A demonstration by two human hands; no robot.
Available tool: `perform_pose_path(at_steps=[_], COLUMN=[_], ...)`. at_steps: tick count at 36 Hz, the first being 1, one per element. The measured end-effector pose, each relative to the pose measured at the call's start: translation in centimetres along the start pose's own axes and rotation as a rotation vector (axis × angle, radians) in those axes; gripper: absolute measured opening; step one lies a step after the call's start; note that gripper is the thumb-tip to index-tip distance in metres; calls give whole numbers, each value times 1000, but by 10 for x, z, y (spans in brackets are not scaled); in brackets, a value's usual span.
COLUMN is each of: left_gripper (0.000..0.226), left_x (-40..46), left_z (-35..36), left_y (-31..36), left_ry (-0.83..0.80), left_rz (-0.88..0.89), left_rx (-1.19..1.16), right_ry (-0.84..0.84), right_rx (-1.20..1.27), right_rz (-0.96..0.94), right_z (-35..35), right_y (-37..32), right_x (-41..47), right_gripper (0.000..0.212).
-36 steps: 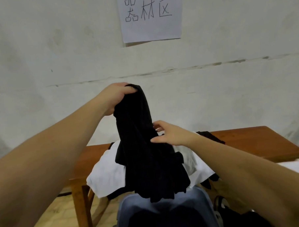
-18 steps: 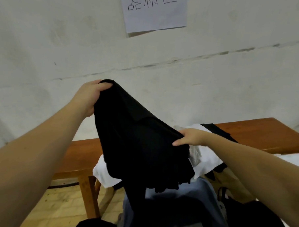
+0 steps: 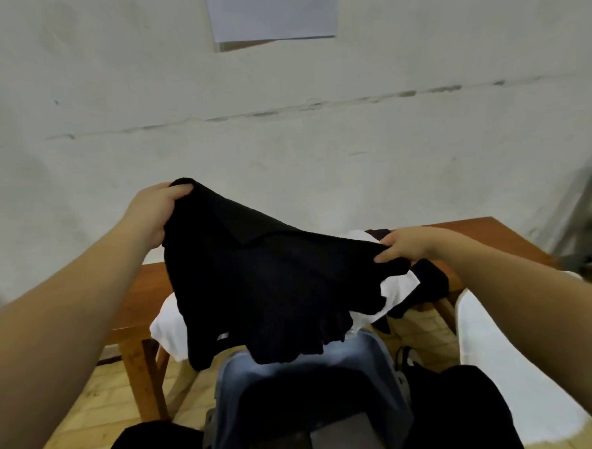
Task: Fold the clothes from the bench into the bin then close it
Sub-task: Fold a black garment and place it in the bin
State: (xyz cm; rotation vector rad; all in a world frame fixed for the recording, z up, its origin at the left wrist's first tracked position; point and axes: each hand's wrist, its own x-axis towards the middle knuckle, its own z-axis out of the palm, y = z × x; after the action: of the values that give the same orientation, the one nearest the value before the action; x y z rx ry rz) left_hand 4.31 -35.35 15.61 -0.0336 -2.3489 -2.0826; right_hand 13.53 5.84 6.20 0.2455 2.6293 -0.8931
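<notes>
**Black garment stretched wide over the open bin**

Centre of the frame, a black garment [image 3: 267,286] hangs spread between both hands. It is matte and dark, with one folded edge running diagonally from upper left toward the middle, and a rumpled, scalloped hem drooping at the bottom. The left hand [image 3: 151,213], left of centre, grips the high corner with fingers curled over the cloth. The right hand [image 3: 405,245], lower and right of centre, pinches the opposite edge between thumb and fingers. The cloth slopes down from left to right.

Behind it sits the wooden tabletop [image 3: 471,237], with white clothing [image 3: 168,326] and another dark piece [image 3: 429,283] piled on it and spilling over the front edge. At the bottom centre, the blue-grey bin [image 3: 371,353] stands open with dark fabric inside, directly under the drooping hem. A white paper sheet [image 3: 272,15] is fixed to the wall at the top.
</notes>
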Motion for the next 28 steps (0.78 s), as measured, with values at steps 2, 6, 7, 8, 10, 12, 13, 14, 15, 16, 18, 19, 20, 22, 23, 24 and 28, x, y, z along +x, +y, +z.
perform_pose_path(at_steps=[2,6,7,8,10,12,13,14,15,16,18,19,20,22,23,24,28], left_gripper=[8,12,15,18,21,22,20,17,15,14,14,14,17,24,26,28,52], left_x=[3,2,1,0,-5,-11,-15,-18,-22,-27,-34,-38,-43,-57,-69,-81,-123], left_z=[1,9,12,15,24,32,36,41,46,52,64,70,75,85,89,92,108], left_y=[-6,-16,-16,-18,-17,-17,-16,-16,-16,-16,-17,-19,-22,-26,-26,-27,-21], left_ry=[3,-11,-16,-20,-28,-42,-53,-63,-88,-115,-155,-164,-143,-60,-28,-31,-227], left_rz=[-18,-55,-60,-66,-68,-77,-78,-78,-77,-78,-67,-45,8,138,191,205,-2], left_rx=[21,85,88,93,107,125,138,157,178,202,240,276,323,404,410,375,264], right_ry=[33,121,120,103,68,58,70,88,110,135,181,193,201,216,228,243,287], right_rx=[105,218,280,352,507,693,774,844,912,975,1105,1172,1231,1309,1327,1337,1347], right_rz=[-54,-214,-253,-283,-333,-406,-441,-469,-492,-513,-542,-556,-571,-595,-601,-601,-593], right_z=[-4,-13,-16,-17,-21,-23,-24,-25,-26,-26,-26,-26,-27,-27,-28,-28,-26], right_y=[-11,-47,-55,-64,-84,-104,-114,-122,-131,-139,-155,-161,-167,-179,-184,-188,-204], right_x=[-9,-24,-26,-28,-37,-46,-50,-52,-56,-58,-61,-63,-64,-65,-66,-66,-65], right_gripper=[21,26,28,29,24,18,18,18,18,17,15,15,14,14,13,13,12])
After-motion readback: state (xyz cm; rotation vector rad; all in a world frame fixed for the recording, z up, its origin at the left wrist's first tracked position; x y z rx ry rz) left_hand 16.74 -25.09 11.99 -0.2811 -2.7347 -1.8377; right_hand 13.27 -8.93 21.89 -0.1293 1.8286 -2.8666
